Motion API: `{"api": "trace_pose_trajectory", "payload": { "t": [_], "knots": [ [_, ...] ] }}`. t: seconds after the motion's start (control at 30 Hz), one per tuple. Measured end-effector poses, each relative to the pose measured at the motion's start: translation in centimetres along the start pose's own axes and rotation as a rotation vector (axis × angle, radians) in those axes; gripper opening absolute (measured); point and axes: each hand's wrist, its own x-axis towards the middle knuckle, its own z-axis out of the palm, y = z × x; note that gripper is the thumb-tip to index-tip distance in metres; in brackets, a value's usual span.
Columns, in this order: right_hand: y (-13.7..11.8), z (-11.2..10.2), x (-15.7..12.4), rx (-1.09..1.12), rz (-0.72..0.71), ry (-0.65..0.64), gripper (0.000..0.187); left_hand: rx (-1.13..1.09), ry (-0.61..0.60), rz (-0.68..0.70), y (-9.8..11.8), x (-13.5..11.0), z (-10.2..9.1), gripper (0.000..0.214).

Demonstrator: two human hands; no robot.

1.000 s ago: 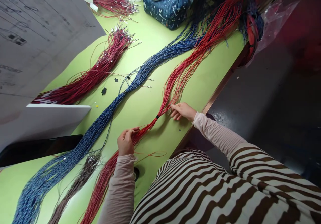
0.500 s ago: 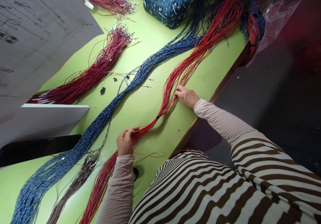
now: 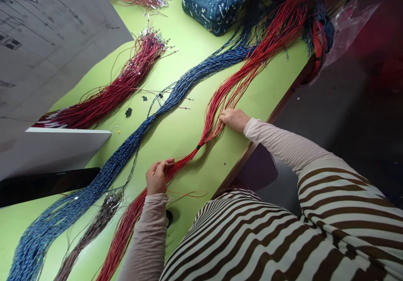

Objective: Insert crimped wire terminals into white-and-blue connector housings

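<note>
A long bundle of red wires (image 3: pixel 217 104) runs diagonally over the green table, cinched by a small black tie (image 3: pixel 198 147). Below that tie, my left hand (image 3: pixel 156 177) is closed in a pinch at the bundle's edge, a thin red wire at its fingertips. My right hand (image 3: pixel 234 119) pinches some red strands at the bundle's near side, above the tie, where the wires fan apart. Its fingertips are partly hidden. Alongside lies a thick bundle of blue wires (image 3: pixel 126 151), gathered at a dark tie.
Dark red wires with metal terminals (image 3: pixel 126 79) lie at the left, near a white panel (image 3: pixel 69 146) and a printed sheet (image 3: pixel 56 33). Brown wires (image 3: pixel 91 235) lie in front. A blue patterned bag (image 3: pixel 210 8) stands at the back. The table edge (image 3: pixel 270 121) runs along the right.
Both hands keep nearly the same places on the red wires. My right hand and forearm have shifted very slightly, and the view has moved a little.
</note>
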Motion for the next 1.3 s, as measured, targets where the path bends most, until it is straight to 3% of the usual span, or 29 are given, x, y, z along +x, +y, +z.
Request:
{"api": "trace_pose_trajectory", "payload": {
  "t": [0.23, 0.5, 0.63, 0.93, 1.07, 1.2, 1.3],
  "knots": [
    [0.4, -1.7, 1.4, -0.142, -0.138, -0.171, 0.024, 0.01, 0.003, -0.007, 0.2, 0.0, 0.0, 0.01],
    [-1.1, -4.0, 3.1, -0.286, -0.336, -0.345, 0.027, 0.0, 0.015, -0.011, 0.2, -0.1, 0.2, 0.011],
    [-0.9, -4.1, 4.3, -0.299, -0.441, -0.379, 0.025, 0.003, 0.016, -0.012, 0.3, -0.1, 0.2, 0.012],
    [-0.7, -3.9, 5.8, -0.361, -0.532, -0.448, 0.019, -0.021, 0.02, -0.035, 0.3, 0.2, 0.4, 0.009],
    [0.6, -4.1, 5.1, -0.34, -0.522, -0.401, 0.02, -0.007, 0.011, -0.052, 0.4, 0.1, 0.5, 0.009],
    [2.1, -3.7, 3.8, -0.055, -0.251, -0.191, 0.016, 0.147, -0.07, 0.008, 0.4, 0.0, 0.3, 0.018],
    [2.5, -3.0, 3.1, 0.081, -0.123, -0.047, 0.03, 0.352, -0.202, 0.115, 0.4, -0.1, 0.5, 0.032]
  ]
}}
